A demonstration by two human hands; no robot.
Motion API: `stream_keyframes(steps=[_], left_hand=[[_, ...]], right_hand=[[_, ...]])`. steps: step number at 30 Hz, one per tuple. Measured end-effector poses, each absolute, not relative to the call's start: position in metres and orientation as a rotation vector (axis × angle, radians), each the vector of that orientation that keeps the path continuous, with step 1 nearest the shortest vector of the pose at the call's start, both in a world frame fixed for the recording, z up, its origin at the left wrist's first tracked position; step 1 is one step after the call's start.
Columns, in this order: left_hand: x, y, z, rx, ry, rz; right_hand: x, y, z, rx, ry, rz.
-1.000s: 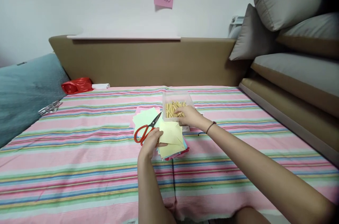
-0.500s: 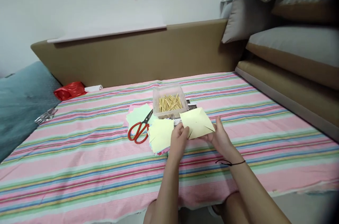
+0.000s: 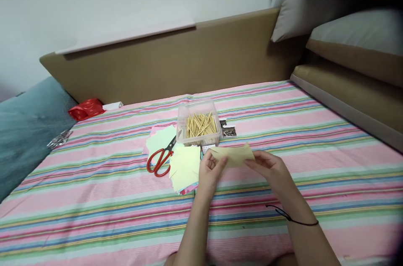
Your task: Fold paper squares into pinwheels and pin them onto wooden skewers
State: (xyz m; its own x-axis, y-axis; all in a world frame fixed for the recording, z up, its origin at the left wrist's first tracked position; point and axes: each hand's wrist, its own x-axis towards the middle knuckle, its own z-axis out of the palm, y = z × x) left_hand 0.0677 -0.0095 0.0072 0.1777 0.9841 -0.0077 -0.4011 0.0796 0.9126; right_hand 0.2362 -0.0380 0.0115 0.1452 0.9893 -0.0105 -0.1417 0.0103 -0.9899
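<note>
A piece of yellow paper [image 3: 234,157] is held up between my two hands, tilted so its face looks shortened. My left hand [image 3: 211,169] pinches its left end, thumb on top. At the right end, my right hand [image 3: 267,166] grips the edge between thumb and fingers. Just left of my left hand lies a stack of coloured paper sheets [image 3: 185,167], a yellow one with cut slits on top. Red-handled scissors [image 3: 160,160] rest by the stack, on pale green paper sheets [image 3: 162,140]. Beyond the hands stands a clear plastic box [image 3: 198,134] with many thin wooden sticks [image 3: 201,125].
Small metal parts [image 3: 229,131] lie in a tray right of the box. A red plastic bag [image 3: 86,109], a white roll [image 3: 112,105] and a clear packet [image 3: 59,139] sit far left. Cushions [image 3: 355,43] are stacked at right on the striped cloth [image 3: 110,211].
The yellow paper has tipped from facing me to a flatter, narrower view. My right hand has moved from open fingers beneath its corner to gripping its right end. The camera view has shifted slightly.
</note>
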Motion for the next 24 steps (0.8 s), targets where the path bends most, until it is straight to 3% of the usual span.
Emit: stream_keyframes(steps=[4,8,14,21,24], left_hand=[[0.065,-0.011,0.014,0.69,0.682,1.14],[0.065,-0.013,0.016,0.658,0.696,0.965],[0.072,-0.023,0.016,0.808,0.935,1.273],[0.069,-0.023,0.018,0.785,0.978,1.376],[0.07,-0.021,0.014,0.766,1.004,1.407]], right_hand=[[0.245,-0.04,0.012,-1.027,-1.053,0.912],[0.245,-0.043,0.015,-1.066,-1.153,0.866],[0.235,-0.042,0.018,-1.179,-1.027,0.835],[0.235,-0.043,0.021,-1.181,-0.859,1.246],[0.23,-0.043,0.024,-1.234,-0.957,1.263]])
